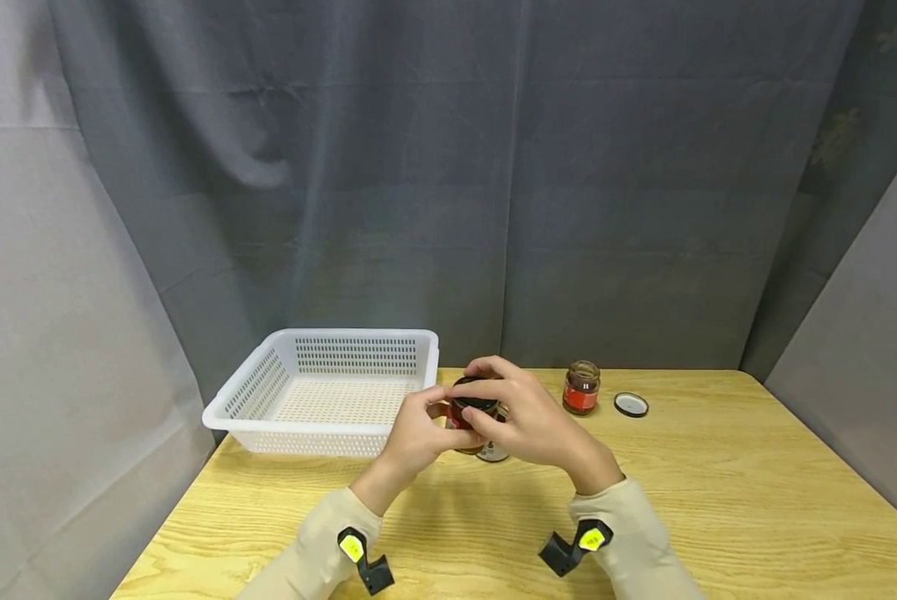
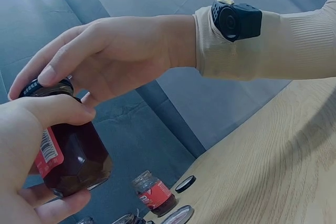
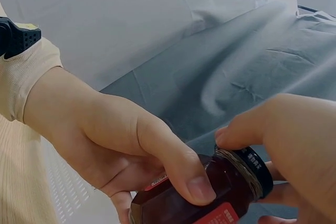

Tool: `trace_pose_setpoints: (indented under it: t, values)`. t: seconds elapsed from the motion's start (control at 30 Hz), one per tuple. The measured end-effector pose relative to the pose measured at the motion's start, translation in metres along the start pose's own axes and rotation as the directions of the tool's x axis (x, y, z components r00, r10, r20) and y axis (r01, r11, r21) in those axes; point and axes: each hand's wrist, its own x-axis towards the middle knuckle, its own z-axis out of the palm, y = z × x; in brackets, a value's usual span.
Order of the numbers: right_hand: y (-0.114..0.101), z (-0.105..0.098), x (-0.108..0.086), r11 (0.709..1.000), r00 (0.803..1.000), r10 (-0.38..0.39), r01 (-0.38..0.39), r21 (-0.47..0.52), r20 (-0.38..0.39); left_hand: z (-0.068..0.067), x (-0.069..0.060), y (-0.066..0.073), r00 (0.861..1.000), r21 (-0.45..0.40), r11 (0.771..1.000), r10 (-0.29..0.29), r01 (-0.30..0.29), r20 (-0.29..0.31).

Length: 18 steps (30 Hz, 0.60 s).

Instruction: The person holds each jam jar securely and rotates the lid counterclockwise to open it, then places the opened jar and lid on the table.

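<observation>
My left hand (image 1: pixel 417 432) grips a glass jar (image 2: pixel 81 156) with dark contents and a red label, raised above the table. The jar's black lid (image 3: pixel 258 170) sits on its mouth, and my right hand (image 1: pixel 534 417) holds that lid with curled fingers and thumb. The head view shows the jar mostly covered by both hands. In the left wrist view it is tilted, its base toward the lower right. Behind the hands, a loose lid (image 1: pixel 493 452) lies on the table, partly hidden.
A white plastic basket (image 1: pixel 321 428) stands at the left of the wooden table (image 1: pixel 719 483). An uncapped jar (image 1: pixel 581 388) with a red label stands at the back right, beside an upturned lid (image 1: pixel 632 405). More glassware (image 2: pixel 128 219) shows partly at the left wrist view's bottom edge.
</observation>
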Motion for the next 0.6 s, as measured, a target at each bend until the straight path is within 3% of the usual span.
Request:
trace_pose_setpoints:
  t: [0.6]
  values:
    - [0.0026, -0.0005, 0.0000, 0.993, 1.000, -0.004, 0.002, 0.114, 0.011, 0.0012, 0.0020, -0.0025, 0.999, -0.133, 0.991, -0.026, 0.031, 0.038]
